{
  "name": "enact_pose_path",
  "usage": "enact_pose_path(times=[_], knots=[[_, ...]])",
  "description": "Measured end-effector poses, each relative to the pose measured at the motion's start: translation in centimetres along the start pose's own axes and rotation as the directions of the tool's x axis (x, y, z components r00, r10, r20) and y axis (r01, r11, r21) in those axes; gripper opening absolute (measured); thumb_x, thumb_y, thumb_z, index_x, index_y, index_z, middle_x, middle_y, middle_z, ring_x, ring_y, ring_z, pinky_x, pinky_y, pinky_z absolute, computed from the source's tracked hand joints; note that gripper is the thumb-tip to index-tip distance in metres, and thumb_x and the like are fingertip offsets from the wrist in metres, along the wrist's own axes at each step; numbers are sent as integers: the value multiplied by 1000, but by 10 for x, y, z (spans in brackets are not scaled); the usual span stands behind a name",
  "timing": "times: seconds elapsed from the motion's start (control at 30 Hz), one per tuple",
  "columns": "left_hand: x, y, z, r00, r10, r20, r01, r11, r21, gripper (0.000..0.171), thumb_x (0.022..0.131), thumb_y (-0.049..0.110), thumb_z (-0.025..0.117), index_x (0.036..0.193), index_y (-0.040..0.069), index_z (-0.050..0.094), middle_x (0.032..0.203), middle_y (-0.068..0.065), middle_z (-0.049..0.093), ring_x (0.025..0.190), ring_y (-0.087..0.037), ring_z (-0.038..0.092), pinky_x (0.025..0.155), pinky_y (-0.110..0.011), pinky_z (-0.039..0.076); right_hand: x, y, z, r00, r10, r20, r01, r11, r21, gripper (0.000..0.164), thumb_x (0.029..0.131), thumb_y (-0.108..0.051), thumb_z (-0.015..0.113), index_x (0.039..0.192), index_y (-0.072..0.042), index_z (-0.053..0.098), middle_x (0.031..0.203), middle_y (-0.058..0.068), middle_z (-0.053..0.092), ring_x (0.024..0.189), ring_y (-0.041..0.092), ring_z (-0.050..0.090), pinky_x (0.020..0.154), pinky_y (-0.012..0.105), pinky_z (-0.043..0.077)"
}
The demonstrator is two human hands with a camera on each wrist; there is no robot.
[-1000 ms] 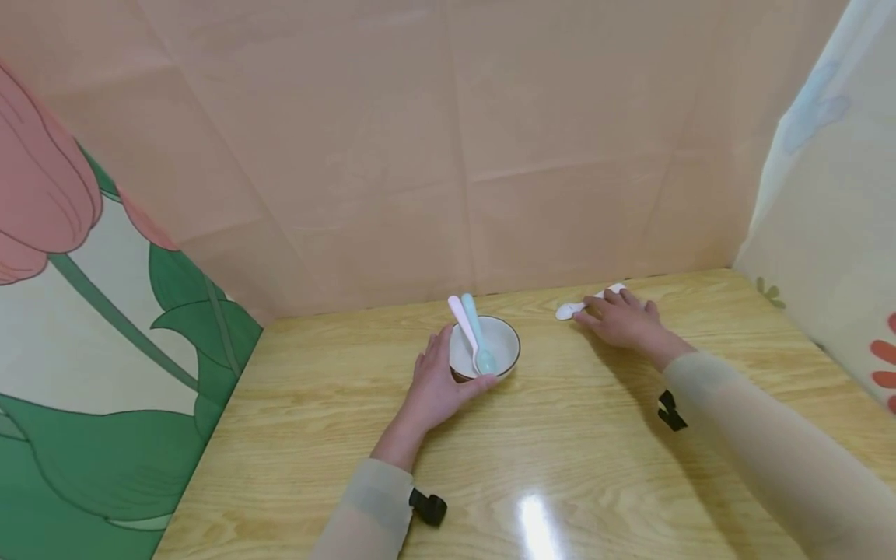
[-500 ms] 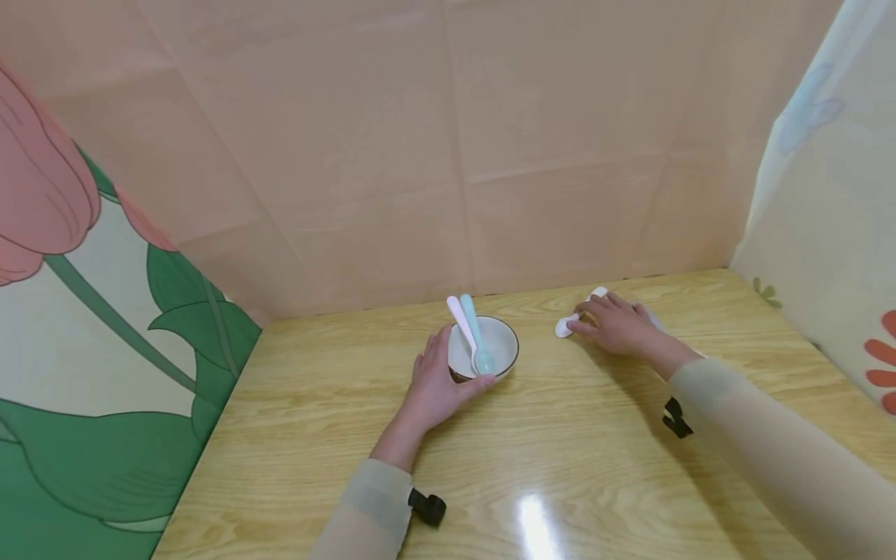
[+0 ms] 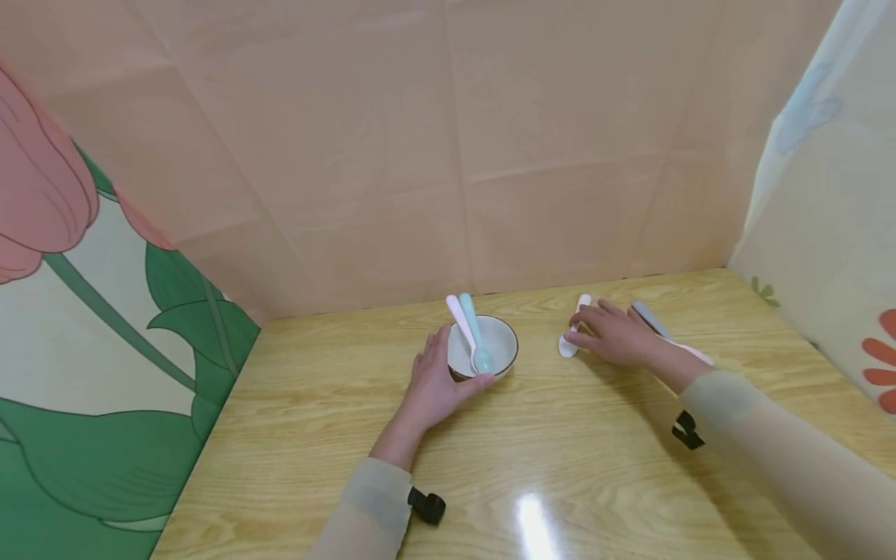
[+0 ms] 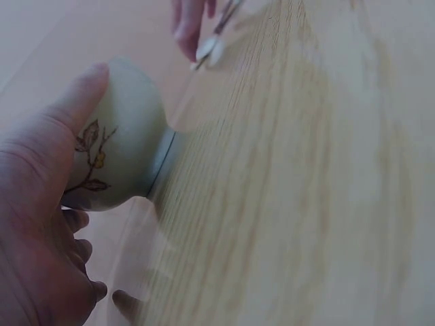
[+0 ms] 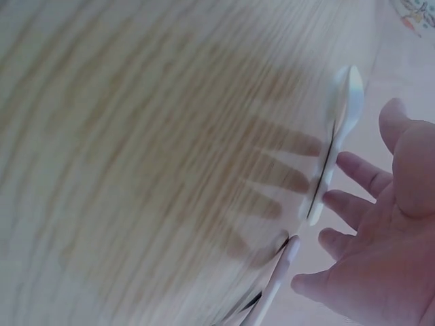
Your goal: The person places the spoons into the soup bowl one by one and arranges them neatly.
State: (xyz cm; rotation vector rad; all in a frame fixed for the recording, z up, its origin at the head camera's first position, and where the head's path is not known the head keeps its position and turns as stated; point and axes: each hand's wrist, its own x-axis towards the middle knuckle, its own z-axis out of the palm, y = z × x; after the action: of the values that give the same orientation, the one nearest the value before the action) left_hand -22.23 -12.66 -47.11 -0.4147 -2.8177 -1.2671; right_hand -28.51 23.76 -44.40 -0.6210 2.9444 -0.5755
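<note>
On the worktop (image 3: 315,420), in front of the backdrop (image 3: 350,194), you have the bowl (image 3: 505,342) with two spoons (image 3: 460,317) in it, handles over its far rim. Your left hand (image 3: 434,389) is at its left and near side. Right of it lies a loose spoon (image 3: 584,300), beside your right hand (image 3: 616,336); another utensil (image 3: 649,318) lies farther right.

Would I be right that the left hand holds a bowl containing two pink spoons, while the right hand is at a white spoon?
Not quite: the head view shows one pink spoon and one pale blue spoon in the bowl; the rest stands.
</note>
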Motion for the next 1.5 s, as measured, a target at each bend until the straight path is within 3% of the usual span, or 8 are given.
enact_pose_path(times=[0.1,0.3,0.53,0.73,1.07,1.27,1.5], knots=[[0,0,0,1000,-1,-1,1,1000,-8,116,89,67,86,174,18,25,174,-7,39,168,-42,12,133,-63,9,0,-4,-1,999,-12,-31,13,1000,8,49,114,-44,61,141,-4,66,149,27,64,152,66,31,111,93,16],[1,-1,1,1000,2,-6,-2,1000,-6,116,88,68,86,174,19,25,174,-8,40,168,-43,13,133,-64,10,4,-5,3,992,0,-125,-6,999,-53,66,114,-42,61,154,9,53,151,38,56,140,62,50,110,82,37],[0,0,0,1000,3,-3,-3,1000,-15,115,88,66,87,174,19,25,174,-8,40,168,-43,13,133,-64,9,12,-15,3,983,158,-92,-166,983,-82,82,115,-52,56,164,11,39,156,42,47,141,66,44,115,83,31],[0,-3,0,1000,15,-13,-15,1000,-11,115,89,67,86,174,19,26,174,-7,39,168,-41,14,132,-65,10,22,-15,4,967,236,-97,-243,967,-74,83,114,-54,55,162,12,39,152,44,46,139,67,41,112,85,29],[1,-4,1,999,35,-21,-35,999,-4,116,88,71,84,174,18,26,173,-6,40,168,-40,16,132,-64,11,30,-9,5,951,289,-107,-298,950,-89,77,113,-53,58,147,16,51,141,43,54,132,66,48,108,83,32],[2,-5,1,998,57,-36,-57,998,8,113,88,70,84,172,17,29,170,-6,44,167,-35,21,131,-66,14,32,-5,6,956,263,-130,-276,957,-91,57,111,-51,64,117,6,66,124,36,63,119,61,57,102,80,37],[1,-4,0,999,47,-27,-46,999,14,114,89,68,86,173,17,28,168,-5,45,165,-30,25,132,-63,16,33,-5,5,966,231,-116,-242,966,-91,42,108,-45,70,98,-4,64,102,24,65,103,53,64,93,76,44]])
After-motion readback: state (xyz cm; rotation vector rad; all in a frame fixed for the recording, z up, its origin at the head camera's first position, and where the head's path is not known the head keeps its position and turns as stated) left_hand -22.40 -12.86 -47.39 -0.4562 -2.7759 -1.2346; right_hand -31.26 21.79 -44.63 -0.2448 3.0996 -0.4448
